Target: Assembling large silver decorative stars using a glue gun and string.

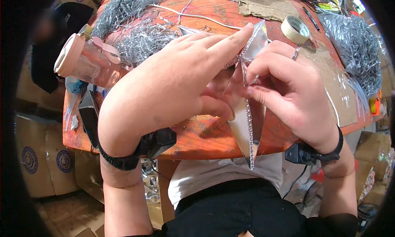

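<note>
A shiny mirrored star (240,133) with long pointed arms stands over the table's front edge, one arm pointing down toward me. Silver rhinestone trim (249,132) runs along its ridges. My left hand (173,78) is closed round the star's left side, thumb low and fingers stretched over the upper part. From the right, my right hand (290,87) pinches the trim near the star's centre between thumb and index finger. The fingers hide much of the centre, and what lies inside the pinch is only partly visible. The right hand wears a ring.
On the orange table (201,140), silver tinsel (142,46) lies at the back left beside a pink-lidded bottle (98,66) and a dark phone (87,115). A tape roll (295,30), a pen (311,18) and a bag of tinsel (354,52) lie right. A person (61,43) is at far left.
</note>
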`<state>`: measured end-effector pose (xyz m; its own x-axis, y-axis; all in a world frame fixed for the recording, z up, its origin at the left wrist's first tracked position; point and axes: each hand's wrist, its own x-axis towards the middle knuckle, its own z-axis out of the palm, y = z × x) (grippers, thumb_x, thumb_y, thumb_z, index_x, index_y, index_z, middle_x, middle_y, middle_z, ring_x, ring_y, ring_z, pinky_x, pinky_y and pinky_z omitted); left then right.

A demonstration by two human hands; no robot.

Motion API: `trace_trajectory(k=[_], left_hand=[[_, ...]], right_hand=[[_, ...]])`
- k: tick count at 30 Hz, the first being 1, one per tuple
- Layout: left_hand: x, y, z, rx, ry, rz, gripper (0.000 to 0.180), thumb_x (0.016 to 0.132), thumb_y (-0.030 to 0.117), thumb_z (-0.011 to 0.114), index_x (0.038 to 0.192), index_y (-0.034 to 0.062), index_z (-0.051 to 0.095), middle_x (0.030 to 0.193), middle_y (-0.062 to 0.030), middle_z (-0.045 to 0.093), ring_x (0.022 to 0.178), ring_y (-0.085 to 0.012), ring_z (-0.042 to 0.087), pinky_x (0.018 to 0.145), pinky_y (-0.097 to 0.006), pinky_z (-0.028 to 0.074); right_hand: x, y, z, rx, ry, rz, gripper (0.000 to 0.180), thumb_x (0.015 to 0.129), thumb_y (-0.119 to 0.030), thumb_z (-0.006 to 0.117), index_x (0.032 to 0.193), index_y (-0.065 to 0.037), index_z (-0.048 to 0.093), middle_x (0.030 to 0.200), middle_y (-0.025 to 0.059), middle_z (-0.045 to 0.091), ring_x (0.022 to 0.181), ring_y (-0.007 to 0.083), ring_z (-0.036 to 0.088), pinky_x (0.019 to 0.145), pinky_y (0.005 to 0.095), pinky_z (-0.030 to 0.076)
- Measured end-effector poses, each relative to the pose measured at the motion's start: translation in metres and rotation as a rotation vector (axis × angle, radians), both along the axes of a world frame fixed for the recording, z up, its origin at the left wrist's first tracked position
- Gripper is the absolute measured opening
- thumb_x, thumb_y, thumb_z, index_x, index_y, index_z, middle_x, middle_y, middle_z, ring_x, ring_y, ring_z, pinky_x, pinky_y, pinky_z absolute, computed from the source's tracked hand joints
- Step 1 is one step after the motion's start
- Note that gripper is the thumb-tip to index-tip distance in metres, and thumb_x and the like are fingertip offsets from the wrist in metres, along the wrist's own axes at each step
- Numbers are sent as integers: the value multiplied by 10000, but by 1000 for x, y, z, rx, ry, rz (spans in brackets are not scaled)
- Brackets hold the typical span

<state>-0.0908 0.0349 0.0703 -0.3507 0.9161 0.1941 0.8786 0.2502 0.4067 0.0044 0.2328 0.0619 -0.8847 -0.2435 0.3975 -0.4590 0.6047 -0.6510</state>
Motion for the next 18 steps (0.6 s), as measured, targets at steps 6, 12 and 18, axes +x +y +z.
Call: trace_trajectory(k=[6,12,18], left_hand=[[2,-2,0,4,11,7,1114,540,239,832,1490,54,281,1331,-199,512,1234,-354,473,1045,-419,366],[0,-2,-3,55,-20,-13,1096,548,253,822,1484,48,291,1305,-203,522,1233,-355,472,1047,-424,362],[0,-3,-4,60,-14,-12,1076,555,227,817,1478,35,299,1303,-203,521,1234,-353,474,1047,-423,362]], right_hand=[[-6,2,8,-44,-48,-66,82,777,2,689,845,-29,654,825,6,589,738,103,498,651,239,381],[-12,6,6,24,62,-117,74,781,-33,687,838,-38,641,827,1,580,746,107,487,666,252,361],[-20,6,2,32,82,-120,85,760,-8,675,824,-30,624,823,12,576,747,117,495,671,257,366]])
